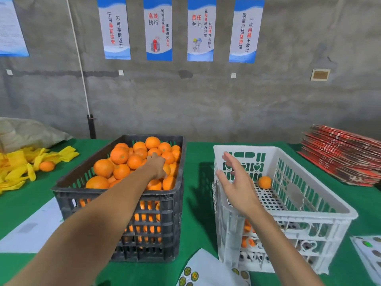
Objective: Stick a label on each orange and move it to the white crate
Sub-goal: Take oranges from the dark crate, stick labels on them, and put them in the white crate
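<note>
A black crate (165,213) heaped with oranges (119,155) stands at centre-left on the green table. My left hand (156,166) reaches into it and lies on the pile at the right side; its fingers are hidden among the fruit. The white crate (309,205) stands to the right, with one orange (265,182) on its perforated floor at the back and more showing through its near wall. My right hand (237,182) hovers over the white crate's left rim, fingers spread, holding nothing.
Label sheets lie at the front edge (193,273) and far right (369,250). White paper (31,228) lies at the left. Yellow foam nets (18,164) and a stray orange (47,166) sit far left, flat red cartons (342,153) at the back right.
</note>
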`<state>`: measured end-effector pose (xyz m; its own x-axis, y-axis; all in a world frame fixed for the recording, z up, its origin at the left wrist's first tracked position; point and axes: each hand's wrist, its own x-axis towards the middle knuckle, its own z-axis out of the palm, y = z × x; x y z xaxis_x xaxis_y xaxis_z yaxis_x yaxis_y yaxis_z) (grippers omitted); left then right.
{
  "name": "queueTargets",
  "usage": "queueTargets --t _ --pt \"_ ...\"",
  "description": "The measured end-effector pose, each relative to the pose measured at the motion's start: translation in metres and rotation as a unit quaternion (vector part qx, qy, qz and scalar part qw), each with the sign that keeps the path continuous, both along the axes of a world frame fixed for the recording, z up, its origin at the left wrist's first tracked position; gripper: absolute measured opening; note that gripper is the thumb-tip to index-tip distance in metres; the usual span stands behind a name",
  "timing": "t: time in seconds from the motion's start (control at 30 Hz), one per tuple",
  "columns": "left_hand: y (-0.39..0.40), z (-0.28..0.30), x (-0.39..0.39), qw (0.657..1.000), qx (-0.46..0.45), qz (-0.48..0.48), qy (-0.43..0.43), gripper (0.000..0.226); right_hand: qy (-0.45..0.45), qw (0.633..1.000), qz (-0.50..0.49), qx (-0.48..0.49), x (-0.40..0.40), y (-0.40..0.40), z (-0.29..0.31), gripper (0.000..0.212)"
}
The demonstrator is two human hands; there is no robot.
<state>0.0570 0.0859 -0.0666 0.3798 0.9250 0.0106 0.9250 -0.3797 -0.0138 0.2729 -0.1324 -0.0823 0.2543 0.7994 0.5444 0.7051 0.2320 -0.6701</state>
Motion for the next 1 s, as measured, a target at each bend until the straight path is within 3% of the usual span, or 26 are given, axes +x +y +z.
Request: queueTargets --t 0.1,0.2,0.27,0.37,0.47,0.57,0.63,0.73,0.83,0.9,1.0 --pt "-0.015 0.008 0.0 0.998 0.028 0.0 -0.052 0.057 -0.004 1.0 0.001 0.014 -0.006 -0.017 -0.001 0.057" --pt "-0.038 0.019 -0.002 0.969 0.036 -0.019 -0.243 0.064 -0.018 1.0 0.01 0.011 -0.011 -0.033 -0.002 0.052" --pt "-0.06 0.021 -0.004 0.915 0.012 -0.047 -0.401 0.062 -0.01 0.999 0.029 0.017 -0.017 -0.041 -0.003 0.047" --pt "-0.107 0.018 -0.007 0.802 -0.038 -0.113 -0.585 0.036 0.015 0.997 0.072 0.028 -0.032 -0.051 -0.003 0.041" --pt "-0.166 0.002 -0.007 0.692 -0.077 -0.165 -0.698 0.045 0.014 0.995 0.097 0.032 -0.05 -0.062 -0.011 0.038" --pt "-0.215 -0.036 -0.014 0.641 -0.112 -0.152 -0.744 0.052 0.011 0.997 0.072 0.0 -0.059 -0.071 -0.042 0.04" --pt "-0.235 -0.073 -0.022 0.64 -0.142 -0.119 -0.746 0.051 0.01 0.996 0.049 -0.069 -0.061 -0.078 -0.072 0.039" --pt "-0.261 -0.129 -0.025 0.642 -0.189 -0.029 -0.742 0.028 -0.009 0.982 0.029 -0.185 -0.063 -0.089 -0.118 0.041" --pt "-0.279 -0.174 -0.023 0.636 -0.22 0.057 -0.738 0.026 -0.063 0.969 0.044 -0.233 -0.066 -0.094 -0.15 0.039" --pt "-0.287 -0.192 -0.022 0.603 -0.244 0.101 -0.753 0.037 -0.113 0.961 0.048 -0.248 -0.07 -0.093 -0.164 0.032" --pt "-0.292 -0.206 -0.021 0.539 -0.284 0.144 -0.78 0.043 -0.168 0.949 0.025 -0.266 -0.074 -0.092 -0.178 0.045"
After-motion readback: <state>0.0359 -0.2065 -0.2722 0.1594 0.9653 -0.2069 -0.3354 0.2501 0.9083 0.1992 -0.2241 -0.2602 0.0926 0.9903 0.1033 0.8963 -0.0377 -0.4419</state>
